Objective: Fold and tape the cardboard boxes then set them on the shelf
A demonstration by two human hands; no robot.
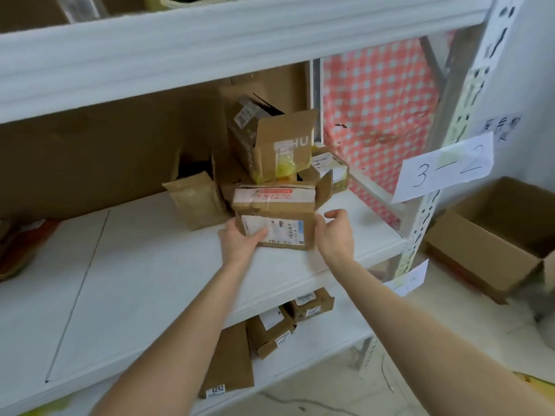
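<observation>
Head cam: taped cardboard box [274,210] sat on white shelf board [135,265] btwn both hands, L hand [240,240] gripping its left-front corner, thumb on label, R hand [333,235] curled round its right edge.

middle shelf board [144,265]: white, with a thin dark line drawn across its left part.
taped box [274,205]: right of centre on the middle board, printed label facing front, red-printed tape on top, one flap open at its right end.
brown box [195,202]: on the board just left of it, top open.
pile behind: an open box [270,139] tilted on other cardboard; a small labelled box [330,169] at right rear.
left edge: blurred orange thing [18,247].
lower shelf board [315,343]: flat cardboard piece [228,361] tagged "4292"; two small labelled boxes [270,334] [313,303].
floor [435,310]: open carton [495,235] right of the shelf.
</observation>
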